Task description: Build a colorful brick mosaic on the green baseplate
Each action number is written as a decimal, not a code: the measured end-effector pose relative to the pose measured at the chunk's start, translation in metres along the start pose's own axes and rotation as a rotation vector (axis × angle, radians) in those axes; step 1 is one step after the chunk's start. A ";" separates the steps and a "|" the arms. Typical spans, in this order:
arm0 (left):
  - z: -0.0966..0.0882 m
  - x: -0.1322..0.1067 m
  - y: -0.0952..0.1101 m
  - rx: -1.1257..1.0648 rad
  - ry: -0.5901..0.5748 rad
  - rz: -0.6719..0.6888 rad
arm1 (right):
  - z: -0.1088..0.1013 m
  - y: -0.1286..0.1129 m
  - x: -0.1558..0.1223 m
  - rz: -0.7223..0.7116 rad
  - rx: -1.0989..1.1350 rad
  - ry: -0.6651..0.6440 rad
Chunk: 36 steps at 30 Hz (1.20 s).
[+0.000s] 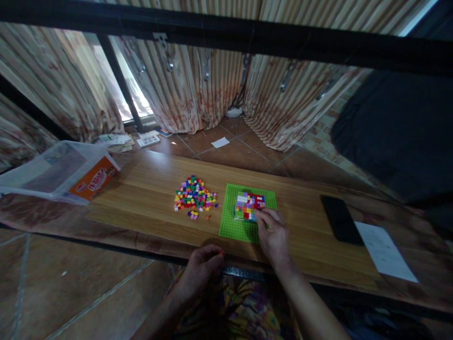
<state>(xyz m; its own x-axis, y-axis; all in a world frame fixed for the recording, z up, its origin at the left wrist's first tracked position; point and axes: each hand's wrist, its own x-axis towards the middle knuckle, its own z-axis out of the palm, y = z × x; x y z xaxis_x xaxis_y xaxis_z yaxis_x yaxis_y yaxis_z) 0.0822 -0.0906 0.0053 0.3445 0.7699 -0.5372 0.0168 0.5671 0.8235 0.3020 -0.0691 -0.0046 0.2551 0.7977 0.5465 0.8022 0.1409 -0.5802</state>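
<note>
On the wooden board lies a green studded baseplate [230,226], and a block of many-coloured building bricks [247,205] is built up on its middle. My right hand [274,233] is at the right side of that block, fingers pinched together against its edge; whether a brick is between the fingertips is hidden. Near the front edge of the board, my left hand [203,264] is closed, thumb against fingers, with a small orange-red brick [221,252] showing at the fingertips. A heap of loose bricks [194,193] in mixed colours lies left of the baseplate.
A clear plastic tub [53,165] with an orange label stands at the left end. Toward the right lie a black phone [341,219] and a white sheet of paper [385,250]. A dark metal bar [226,28] crosses above, before striped curtains [177,94].
</note>
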 end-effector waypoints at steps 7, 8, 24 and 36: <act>0.008 -0.004 0.003 -0.052 -0.010 0.008 | -0.010 -0.005 -0.002 0.050 0.081 -0.044; 0.010 -0.005 0.004 -0.054 -0.014 0.017 | -0.012 -0.007 -0.004 0.073 0.109 -0.024; 0.040 -0.005 0.036 0.278 -0.084 0.413 | -0.044 -0.073 -0.023 0.644 0.720 -0.401; 0.039 -0.006 0.046 0.445 -0.087 0.435 | -0.039 -0.054 -0.021 0.842 0.872 -0.166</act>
<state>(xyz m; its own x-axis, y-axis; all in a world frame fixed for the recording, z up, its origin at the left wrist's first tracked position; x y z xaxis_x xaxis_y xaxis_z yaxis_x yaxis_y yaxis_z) 0.1177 -0.0808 0.0534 0.4825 0.8654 -0.1349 0.2405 0.0172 0.9705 0.2744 -0.1159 0.0388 0.3968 0.8855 -0.2419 -0.2275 -0.1604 -0.9605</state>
